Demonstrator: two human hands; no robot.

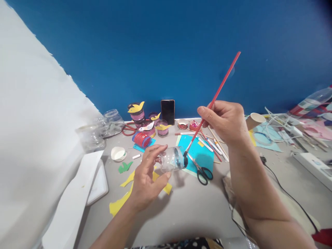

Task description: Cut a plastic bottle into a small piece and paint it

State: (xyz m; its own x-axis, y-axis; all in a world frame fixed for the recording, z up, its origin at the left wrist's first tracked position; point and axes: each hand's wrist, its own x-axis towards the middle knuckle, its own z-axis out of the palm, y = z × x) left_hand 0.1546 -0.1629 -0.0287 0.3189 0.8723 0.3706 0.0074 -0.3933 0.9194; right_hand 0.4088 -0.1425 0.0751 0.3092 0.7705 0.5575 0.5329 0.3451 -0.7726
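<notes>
Nearest the camera is your bare right forearm (259, 186), leading up to your right hand (228, 119), which pinches a long red-handled paintbrush (225, 83). Its black bristles are at the dark-painted end of a clear cylindrical plastic cup (169, 160), tipped on its side above the grey tabletop (160, 223), your left hand (146, 176) gripping it, fingers and thumb around. Right of the cup: black-handled metal scissors (204, 175), bright blue paper sheet (209, 157). Left: green paper cutout (125, 167). Beyond: upright black rectangular phone (167, 112)

Craft table (168, 216), paintbrush (223, 84), scissors (199, 168), markers (204, 144), yellow paper scraps (119, 204)
</notes>
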